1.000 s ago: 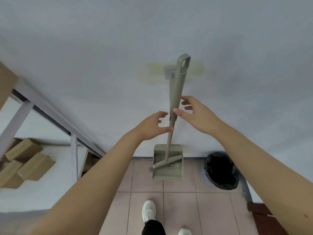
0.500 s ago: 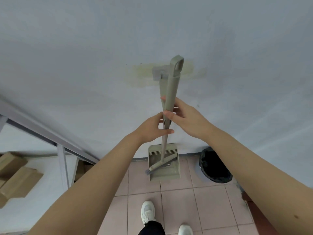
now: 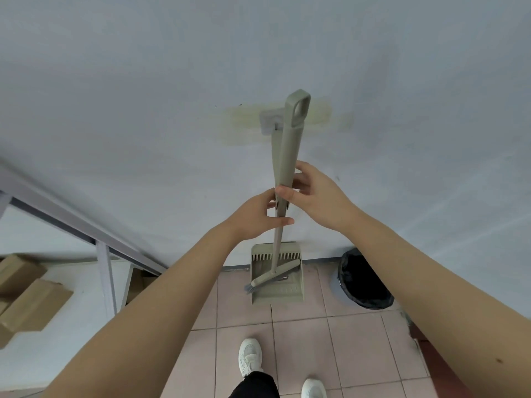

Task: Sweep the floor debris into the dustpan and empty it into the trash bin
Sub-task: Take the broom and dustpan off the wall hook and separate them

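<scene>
A grey-green broom and dustpan set hangs upright against the white wall from a wall clip. The broom handle lies in front of the dustpan's handle. My right hand grips the thick upper part of the broom handle, thumb across its front. Just below, my left hand pinches the thin lower shaft between thumb and fingers. The broom head lies slanted across the dustpan, which stands on the tiled floor at the wall. The trash bin with a black liner stands to the right of the dustpan.
A grey metal shelf frame runs along the left, with cardboard boxes on a white surface beside it. My white shoes stand on the pink tiles in front of the dustpan.
Both hands have come in from open beside the handle to holding it. My right hand has wrapped round the thick part and my left pinches the shaft below. The camera has shifted slightly.
</scene>
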